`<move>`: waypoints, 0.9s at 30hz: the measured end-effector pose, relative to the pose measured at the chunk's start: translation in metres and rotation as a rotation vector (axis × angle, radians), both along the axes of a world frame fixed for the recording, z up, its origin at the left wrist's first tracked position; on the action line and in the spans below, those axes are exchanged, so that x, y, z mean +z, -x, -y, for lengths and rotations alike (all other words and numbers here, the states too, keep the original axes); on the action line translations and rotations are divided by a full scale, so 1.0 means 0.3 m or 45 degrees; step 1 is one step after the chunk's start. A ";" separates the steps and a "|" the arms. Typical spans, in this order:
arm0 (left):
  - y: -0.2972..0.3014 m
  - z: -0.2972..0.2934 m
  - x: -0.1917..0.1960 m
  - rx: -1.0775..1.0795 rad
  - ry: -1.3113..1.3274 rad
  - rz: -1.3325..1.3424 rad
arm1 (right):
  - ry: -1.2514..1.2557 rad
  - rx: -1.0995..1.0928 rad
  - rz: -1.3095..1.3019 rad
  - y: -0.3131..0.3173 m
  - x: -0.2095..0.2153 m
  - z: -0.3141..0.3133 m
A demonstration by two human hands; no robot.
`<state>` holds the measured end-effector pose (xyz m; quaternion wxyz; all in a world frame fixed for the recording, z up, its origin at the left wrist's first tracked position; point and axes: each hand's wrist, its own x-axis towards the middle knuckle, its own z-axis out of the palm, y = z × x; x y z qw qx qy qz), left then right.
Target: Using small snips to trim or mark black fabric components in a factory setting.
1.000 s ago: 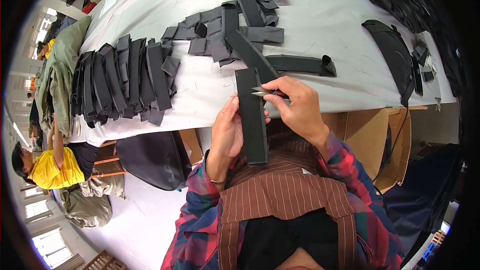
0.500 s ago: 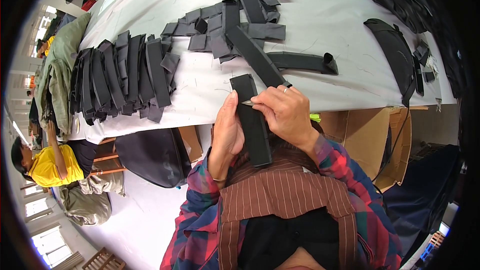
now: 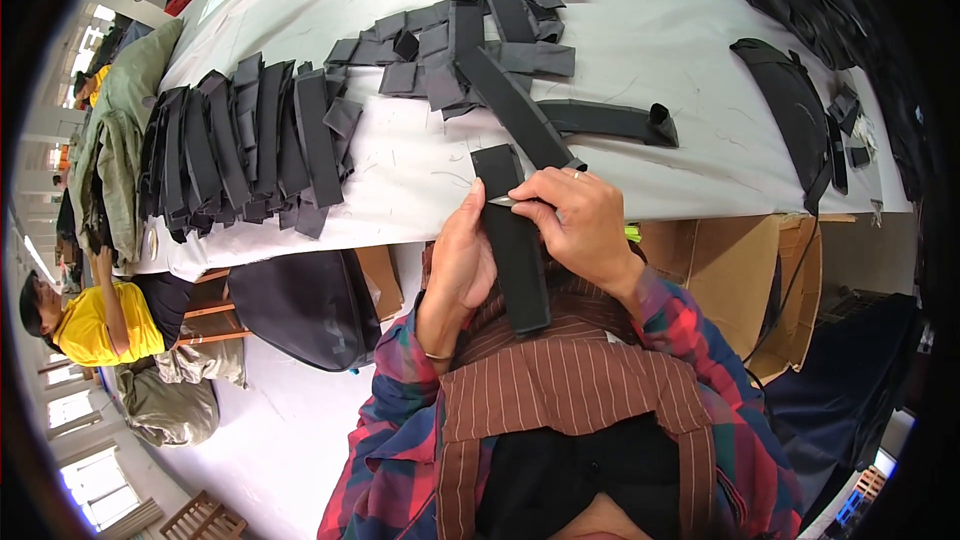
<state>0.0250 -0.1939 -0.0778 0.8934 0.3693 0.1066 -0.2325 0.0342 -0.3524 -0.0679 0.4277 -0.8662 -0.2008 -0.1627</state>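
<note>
Close handwork on a flat black strip (image 3: 520,280), seen from above. Held slightly aslant before the striped brown apron (image 3: 560,380), with upper end over the near edge of the pale counter (image 3: 660,175) and lower end toward the body. Gripped by the left hand (image 3: 462,260): fingers closed on the left edge, thumb uppermost, the rest mostly hidden behind. Pinched in the right hand (image 3: 580,215), between closed thumb and forefinger: a small silver-tipped tool (image 3: 501,201), laid across the strip with point close to the left thumb. Impossible to tell (too small and pale a tip for certainty): pressed on the fabric or just above it, blades parted or together.

Changed over the last second: tool, from the right edge of the strip with tips visibly spread, to a crosswise position near the left edge; strip, from nearly straight to a slight lean. Hardly altered over the last half second. Judged from this: attention now at the left edge, with steadiness of the left hold important to fine work at the tip.

Beyond, on the counter: a loose heap of dark strips (image 3: 468,25). To the left: a row of strips (image 3: 265,130), side by side. To the far right: a curved black panel (image 3: 785,100).
</note>
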 end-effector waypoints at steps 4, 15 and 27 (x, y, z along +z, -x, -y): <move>0.003 -0.022 -0.031 -0.091 0.108 0.020 | -0.363 -0.083 -0.309 0.000 0.002 0.000; 0.021 -0.022 -0.059 -0.093 0.207 -0.086 | 0.046 -0.021 -0.135 0.011 0.017 0.032; 0.044 -0.016 -0.046 -0.240 0.158 -0.084 | 0.054 0.176 -0.101 0.009 0.003 0.046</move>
